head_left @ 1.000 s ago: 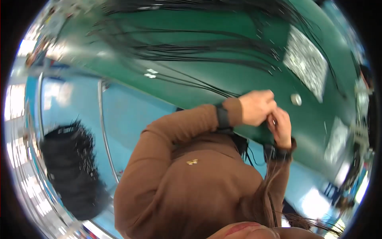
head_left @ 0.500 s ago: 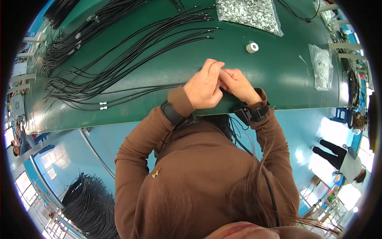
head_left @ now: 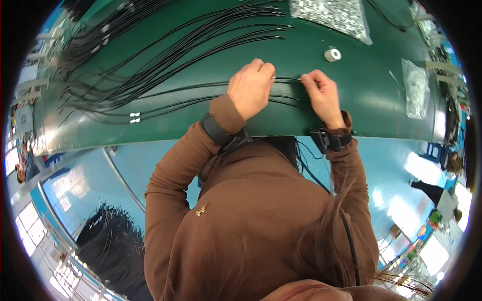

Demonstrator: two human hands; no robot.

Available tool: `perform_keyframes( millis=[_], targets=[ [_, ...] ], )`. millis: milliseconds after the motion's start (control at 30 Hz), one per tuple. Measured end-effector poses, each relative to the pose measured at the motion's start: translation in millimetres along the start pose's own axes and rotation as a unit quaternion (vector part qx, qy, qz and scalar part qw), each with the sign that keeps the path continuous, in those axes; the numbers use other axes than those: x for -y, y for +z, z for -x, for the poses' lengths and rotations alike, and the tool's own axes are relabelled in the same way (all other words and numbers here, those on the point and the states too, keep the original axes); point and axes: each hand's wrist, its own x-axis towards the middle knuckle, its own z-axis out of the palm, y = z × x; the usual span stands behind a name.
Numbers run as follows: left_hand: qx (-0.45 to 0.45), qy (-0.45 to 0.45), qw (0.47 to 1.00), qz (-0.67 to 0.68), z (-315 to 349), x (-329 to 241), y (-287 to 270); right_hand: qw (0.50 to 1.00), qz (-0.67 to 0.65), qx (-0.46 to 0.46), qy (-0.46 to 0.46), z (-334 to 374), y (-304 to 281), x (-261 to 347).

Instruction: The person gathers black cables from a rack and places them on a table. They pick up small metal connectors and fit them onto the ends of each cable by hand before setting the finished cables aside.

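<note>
My left hand [head_left: 252, 89] is closed on a black cable [head_left: 287, 78] just above the green table. A short length of that cable spans the gap to my right hand [head_left: 323, 96]. Thumb and fingers of my right hand pinch its end, where a small pale tip shows. Another pale tip stands out beside my left fingers. Two thin black ends [head_left: 286, 102] lie below the gap. From my left hand, several black cables [head_left: 186, 89] run left across the table. White connectors [head_left: 134, 118] sit on cable ends at the left.
Behind my hands lie loose black cables [head_left: 211, 45] and a tied bundle [head_left: 103, 37]. A bag of small silvery parts [head_left: 334, 17], a white roll [head_left: 332, 54] and a clear bag [head_left: 415, 90] rest farther right. Below the table's left side hangs a dark cable mass [head_left: 113, 246].
My hands, together before, have parted. The right one is farther right, with a stretch of cable now visible between them. The whole view has also shifted slightly.
</note>
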Motion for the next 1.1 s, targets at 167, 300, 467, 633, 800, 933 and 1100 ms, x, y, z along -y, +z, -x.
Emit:
perform_keyframes(
  millis=[167,300,467,633,800,933,1100],
  targets=[
    [-0.016,0.031,0.988,-0.152,40,60,-80,0.997,0.08,-0.023,0.008,5,-15,-7],
    [-0.013,-0.022,0.974,-0.225,86,103,-162,0.998,0.049,0.001,0.035,3,-17,-13],
    [0.002,-0.067,0.954,-0.293,121,139,-206,0.994,0.1,0.027,0.033,0,-13,-13],
    [-0.006,-0.054,0.934,-0.353,133,146,-216,0.985,0.167,0.029,0.012,9,-11,-1],
    [0.029,-0.084,0.962,-0.26,136,133,-210,0.975,0.208,0.076,-0.03,23,-24,-1],
    [0.056,-0.091,0.941,-0.32,106,114,-195,0.976,0.043,0.046,0.207,19,-37,13],
    [0.009,0.028,0.96,-0.279,52,98,-136,0.973,-0.159,-0.011,0.168,-6,-26,21]
  ],
)
